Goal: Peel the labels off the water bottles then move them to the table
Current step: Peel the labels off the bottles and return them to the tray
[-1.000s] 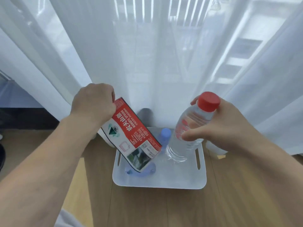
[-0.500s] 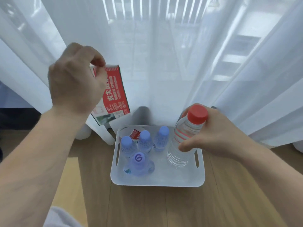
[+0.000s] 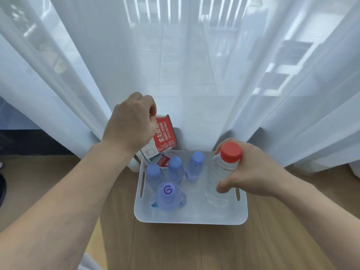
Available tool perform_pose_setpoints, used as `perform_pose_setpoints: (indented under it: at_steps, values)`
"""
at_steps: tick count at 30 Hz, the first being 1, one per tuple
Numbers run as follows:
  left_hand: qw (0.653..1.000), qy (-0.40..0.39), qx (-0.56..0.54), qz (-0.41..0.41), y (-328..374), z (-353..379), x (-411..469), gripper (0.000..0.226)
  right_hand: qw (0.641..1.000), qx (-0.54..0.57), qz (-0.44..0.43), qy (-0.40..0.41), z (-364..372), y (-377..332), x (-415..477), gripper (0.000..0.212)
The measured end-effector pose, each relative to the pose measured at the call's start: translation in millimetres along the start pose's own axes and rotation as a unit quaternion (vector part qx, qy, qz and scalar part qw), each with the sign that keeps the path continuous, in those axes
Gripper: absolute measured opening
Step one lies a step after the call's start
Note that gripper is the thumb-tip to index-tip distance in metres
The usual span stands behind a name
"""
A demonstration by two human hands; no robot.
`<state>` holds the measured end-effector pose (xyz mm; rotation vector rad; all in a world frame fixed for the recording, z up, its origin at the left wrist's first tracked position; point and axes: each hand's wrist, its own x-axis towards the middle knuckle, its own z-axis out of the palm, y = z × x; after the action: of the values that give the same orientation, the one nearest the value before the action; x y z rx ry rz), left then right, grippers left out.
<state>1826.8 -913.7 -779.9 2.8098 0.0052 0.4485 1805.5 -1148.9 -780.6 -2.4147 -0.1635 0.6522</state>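
Note:
My left hand (image 3: pixel 132 129) pinches a peeled red-and-white label (image 3: pixel 163 136), which hangs over the far left corner of the white bin (image 3: pixel 191 217). In my right hand (image 3: pixel 251 172) is a clear bottle with a red cap (image 3: pixel 221 178), bare of any label, held upright over the bin's right side. Several small bottles with blue caps (image 3: pixel 174 168) stand in the bin's left half. A larger one with a purple-marked cap (image 3: pixel 167 195) stands nearest me. Another loose red label (image 3: pixel 163 161) lies behind them.
The bin sits on a wooden floor (image 3: pixel 194 248) against sheer white curtains (image 3: pixel 194 65). A white rounded object (image 3: pixel 134 165) rests just left of the bin under the curtain. Light cloth (image 3: pixel 91 264) shows at the bottom edge.
My left hand rose with the label, then came back down and right toward the bin's far left corner. The right hand with the bottle sank slightly over the bin.

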Motion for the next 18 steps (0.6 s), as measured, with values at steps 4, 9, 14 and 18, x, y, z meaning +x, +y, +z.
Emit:
perform_pose_setpoints:
  at_steps: [4, 9, 14, 18]
  values:
    - [0.991, -0.129, 0.025, -0.021, -4, 10, -1, 0.013, 1.0, -0.003, 0.01, -0.004, 3, 4, 2, 0.055]
    - [0.895, -0.429, 0.123, -0.019, -14, 37, -13, 0.03, 1.0, 0.005, 0.025, -0.017, 13, 13, 5, 0.056]
    - [0.847, -0.502, 0.17, -0.047, -22, 39, -21, 0.027, 1.0, -0.008, 0.022, -0.013, 26, 25, 8, 0.058]
    - [0.875, -0.452, 0.165, -0.047, -19, 34, -17, 0.013, 0.999, -0.019, 0.031, -0.006, 31, 32, 6, 0.059]
